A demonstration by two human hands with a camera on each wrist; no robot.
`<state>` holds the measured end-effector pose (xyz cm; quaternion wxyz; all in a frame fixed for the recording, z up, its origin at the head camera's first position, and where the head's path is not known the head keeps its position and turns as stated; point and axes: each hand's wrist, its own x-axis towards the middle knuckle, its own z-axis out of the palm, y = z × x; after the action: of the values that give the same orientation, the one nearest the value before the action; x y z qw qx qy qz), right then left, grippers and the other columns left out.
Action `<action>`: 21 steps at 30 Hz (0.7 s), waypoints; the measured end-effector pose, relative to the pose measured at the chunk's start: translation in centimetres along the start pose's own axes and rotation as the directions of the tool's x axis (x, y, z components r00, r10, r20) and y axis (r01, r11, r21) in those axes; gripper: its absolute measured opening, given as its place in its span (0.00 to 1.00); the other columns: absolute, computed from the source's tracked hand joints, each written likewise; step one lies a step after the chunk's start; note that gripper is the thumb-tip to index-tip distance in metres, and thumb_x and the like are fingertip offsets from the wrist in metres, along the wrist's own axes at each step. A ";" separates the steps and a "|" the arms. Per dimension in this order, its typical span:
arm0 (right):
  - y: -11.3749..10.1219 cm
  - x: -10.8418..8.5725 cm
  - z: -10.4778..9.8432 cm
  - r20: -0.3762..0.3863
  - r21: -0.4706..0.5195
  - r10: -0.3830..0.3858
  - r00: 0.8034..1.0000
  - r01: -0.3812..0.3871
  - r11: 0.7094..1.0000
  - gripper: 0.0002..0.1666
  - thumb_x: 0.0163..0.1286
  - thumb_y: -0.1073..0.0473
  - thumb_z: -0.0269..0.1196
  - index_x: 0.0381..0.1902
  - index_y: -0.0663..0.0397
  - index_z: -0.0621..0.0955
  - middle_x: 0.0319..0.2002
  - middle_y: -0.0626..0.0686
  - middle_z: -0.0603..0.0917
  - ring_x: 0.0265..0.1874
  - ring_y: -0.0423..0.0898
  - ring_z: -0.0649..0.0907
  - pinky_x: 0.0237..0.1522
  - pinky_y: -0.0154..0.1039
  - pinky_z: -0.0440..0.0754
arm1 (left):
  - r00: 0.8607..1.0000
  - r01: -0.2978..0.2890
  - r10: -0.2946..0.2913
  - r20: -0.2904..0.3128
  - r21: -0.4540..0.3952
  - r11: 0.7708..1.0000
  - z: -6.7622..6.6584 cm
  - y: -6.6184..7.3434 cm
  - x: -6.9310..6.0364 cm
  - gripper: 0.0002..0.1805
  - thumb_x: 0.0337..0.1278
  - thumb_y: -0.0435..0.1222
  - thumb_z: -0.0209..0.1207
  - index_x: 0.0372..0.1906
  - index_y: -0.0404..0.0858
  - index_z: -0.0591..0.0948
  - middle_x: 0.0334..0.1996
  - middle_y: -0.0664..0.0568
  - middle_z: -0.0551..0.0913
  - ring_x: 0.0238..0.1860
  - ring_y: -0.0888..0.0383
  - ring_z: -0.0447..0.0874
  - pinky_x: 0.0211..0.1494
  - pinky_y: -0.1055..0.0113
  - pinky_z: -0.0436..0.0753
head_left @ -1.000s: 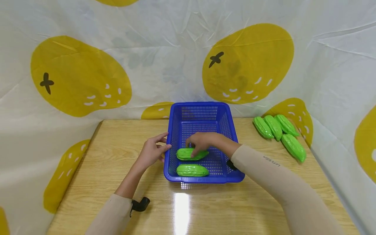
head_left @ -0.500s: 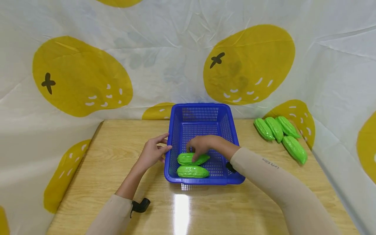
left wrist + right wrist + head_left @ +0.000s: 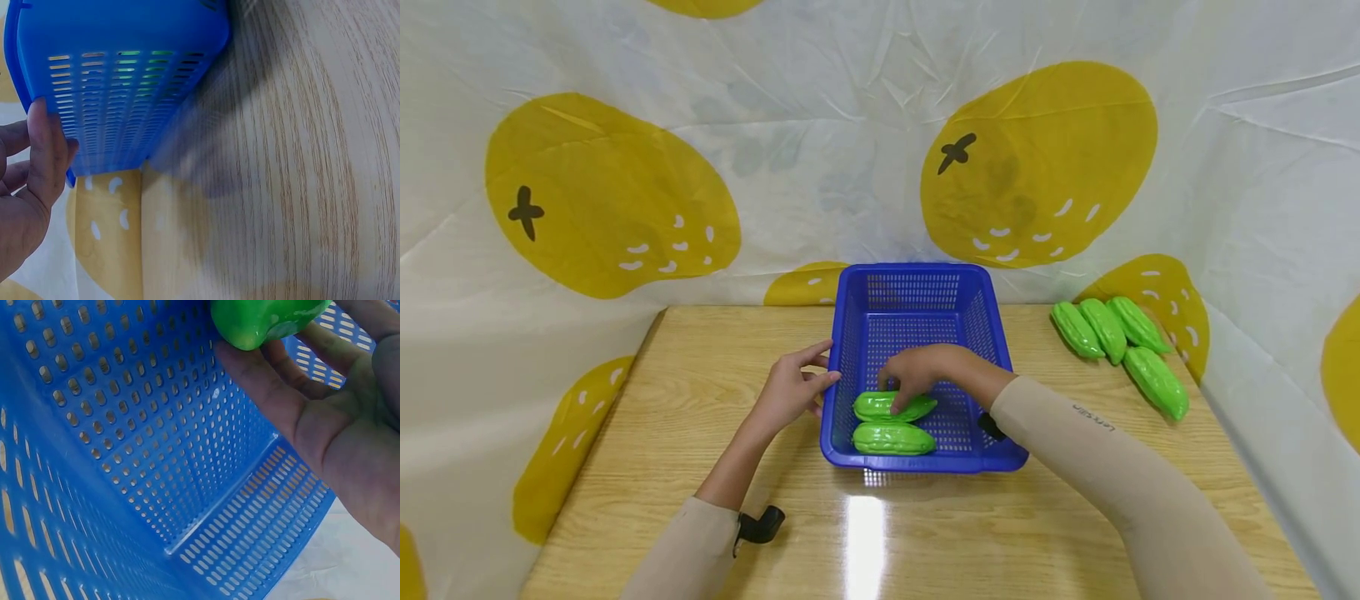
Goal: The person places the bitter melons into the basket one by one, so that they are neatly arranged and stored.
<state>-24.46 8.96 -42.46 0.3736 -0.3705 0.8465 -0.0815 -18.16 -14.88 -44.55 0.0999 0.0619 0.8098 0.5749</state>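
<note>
A blue plastic basket [image 3: 917,461] with perforated walls stands on the table. My left hand [image 3: 788,390] holds its left rim, thumb tip at the lip and other fingers against the outer side; the left wrist view shows fingertips touching the rim. Inside the basket, my right hand [image 3: 913,371] grips a glossy, ridged green bitter melon [image 3: 871,407] from above, thumb on the near side. In the right wrist view only one end of that bitter melon [image 3: 250,325] shows, against the fingers. A second bitter melon [image 3: 892,438] lies parallel to it, close by the basket's front wall.
Several more green bitter melons [image 3: 1103,330] lie grouped at the table's back right. The wooden table [image 3: 715,350] meets a white cloth backdrop [image 3: 820,150] printed with large yellow fruit. A black strap piece [image 3: 762,525] sits at the left wrist.
My right hand has brought the gripped bitter melon towards the basket's front, closing the gap to the other one. The left hand has stayed at the rim. The view has shifted slightly.
</note>
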 end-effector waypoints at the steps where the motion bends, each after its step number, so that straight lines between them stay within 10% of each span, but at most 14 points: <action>1: 0.0 0.0 0.0 0.002 -0.001 -0.006 1.000 0.006 1.000 0.28 0.68 0.50 0.72 0.63 0.54 0.82 0.57 0.57 0.86 0.57 0.51 0.84 0.60 0.43 0.87 | 1.000 -0.001 0.001 0.000 0.001 1.000 0.0 0.0 0.0 0.33 0.67 0.30 0.66 0.75 0.37 0.72 0.53 0.35 0.83 0.28 0.56 0.88 0.26 0.43 0.91; 21: 0.3 -0.2 0.1 -0.045 0.007 -0.029 0.999 0.030 1.000 0.30 0.66 0.50 0.73 0.61 0.57 0.80 0.52 0.54 0.85 0.54 0.49 0.82 0.64 0.46 0.83 | 1.000 0.012 -0.012 -0.006 -0.012 1.000 0.0 0.1 -0.2 0.33 0.67 0.29 0.66 0.75 0.38 0.72 0.53 0.36 0.83 0.28 0.56 0.87 0.29 0.38 0.90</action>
<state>-24.47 9.38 -42.53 0.3549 -0.3796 0.8487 -0.0986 -17.96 -14.85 -44.43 0.1010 0.0547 0.8071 0.5791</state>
